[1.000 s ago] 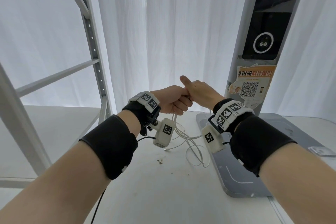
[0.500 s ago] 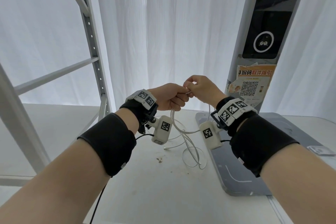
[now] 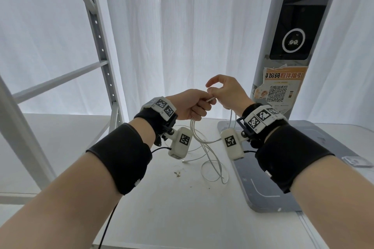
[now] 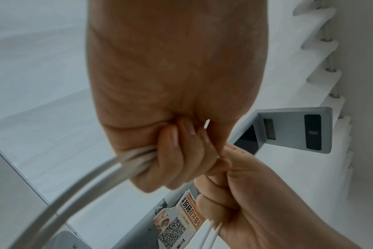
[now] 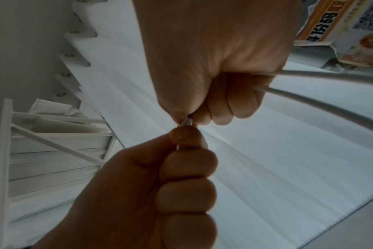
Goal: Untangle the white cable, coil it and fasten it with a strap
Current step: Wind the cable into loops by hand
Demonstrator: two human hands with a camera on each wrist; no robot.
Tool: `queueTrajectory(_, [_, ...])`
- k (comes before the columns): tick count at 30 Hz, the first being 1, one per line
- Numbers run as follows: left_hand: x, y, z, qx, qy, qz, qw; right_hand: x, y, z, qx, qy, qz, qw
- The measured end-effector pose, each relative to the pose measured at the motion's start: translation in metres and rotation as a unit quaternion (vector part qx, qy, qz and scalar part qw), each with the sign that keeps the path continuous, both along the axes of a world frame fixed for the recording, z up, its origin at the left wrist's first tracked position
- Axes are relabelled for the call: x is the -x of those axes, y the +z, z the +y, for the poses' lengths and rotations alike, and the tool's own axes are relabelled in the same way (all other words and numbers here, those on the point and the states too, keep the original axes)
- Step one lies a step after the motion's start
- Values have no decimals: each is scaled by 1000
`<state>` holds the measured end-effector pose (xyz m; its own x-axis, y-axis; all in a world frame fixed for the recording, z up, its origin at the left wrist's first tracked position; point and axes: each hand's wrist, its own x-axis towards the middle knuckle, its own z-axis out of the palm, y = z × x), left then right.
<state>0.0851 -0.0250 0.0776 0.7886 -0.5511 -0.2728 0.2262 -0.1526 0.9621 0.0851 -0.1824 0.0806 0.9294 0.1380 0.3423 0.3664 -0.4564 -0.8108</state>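
- Head view: left hand (image 3: 190,104) fists white cable (image 3: 204,139) strands; right hand (image 3: 226,93) pinches the connector tip (image 3: 211,99).
- Loops trail toward six o'clock onto the white table (image 3: 162,208).
- Light, limp, likely springy; best gripped at the gathered strands.

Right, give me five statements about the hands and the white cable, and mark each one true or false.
1. The left hand grips strands of the white cable in a fist. True.
2. The whole cable hangs clear of the white table. False: its lower loops lie on the table.
3. The right hand holds part of the cable too. True.
4. The hands are held far apart. False: they meet above the table, fingers almost touching.
5. A strap is already fastened round a neat coil. False: the cable is loose and no strap is visible.
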Motion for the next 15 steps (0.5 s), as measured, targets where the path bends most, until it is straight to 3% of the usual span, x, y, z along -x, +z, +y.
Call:
queueTrajectory(5, [-2,-1,-4,26,24,-33,999,-5,1,-5,-17,-38,3,999])
queueTrajectory(11, [-5,-5,9,95,36,-9,995,-3,-3,-19,-73,-34,130,988])
queueTrajectory(15, [-5,-7,8,104,45,-11,994,-2,-5,-22,-126,-41,142,981])
